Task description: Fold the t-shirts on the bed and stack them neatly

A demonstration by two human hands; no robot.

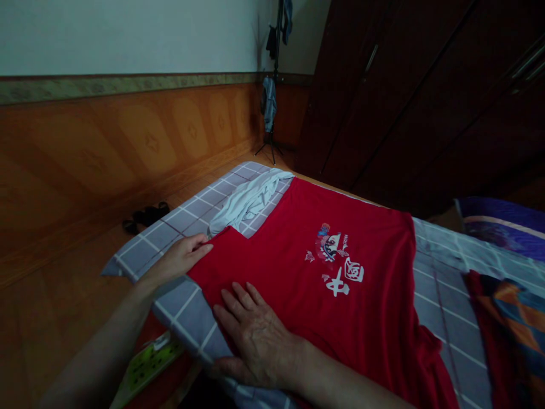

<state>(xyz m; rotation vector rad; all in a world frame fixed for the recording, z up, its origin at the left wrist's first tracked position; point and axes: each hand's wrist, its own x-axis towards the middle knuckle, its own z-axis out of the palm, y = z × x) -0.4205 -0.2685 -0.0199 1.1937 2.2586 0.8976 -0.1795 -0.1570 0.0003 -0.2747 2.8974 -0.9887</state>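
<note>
A red T-shirt (272,244) with a printed design and white characters lies spread over a grey checked bed cover (187,307). At the shirt's left end, my left hand (185,255) pinches the edge of the sleeve between thumb and fingers. My right hand (258,335) rests palm down on the shirt near the bed's front edge, its fingers stretched out and the thumb over the checked cover. Beyond the sleeve lies a crumpled pale garment (251,199), close to the shirt's far edge.
Dark patterned clothing (515,318) lies at the right, with a purple item (502,221) behind it. Black shoes (147,216) stand on the floor at left. A coat rack (276,57) holds clothes by the dark wardrobe (404,102). Below the bed edge is a green perforated object (153,363).
</note>
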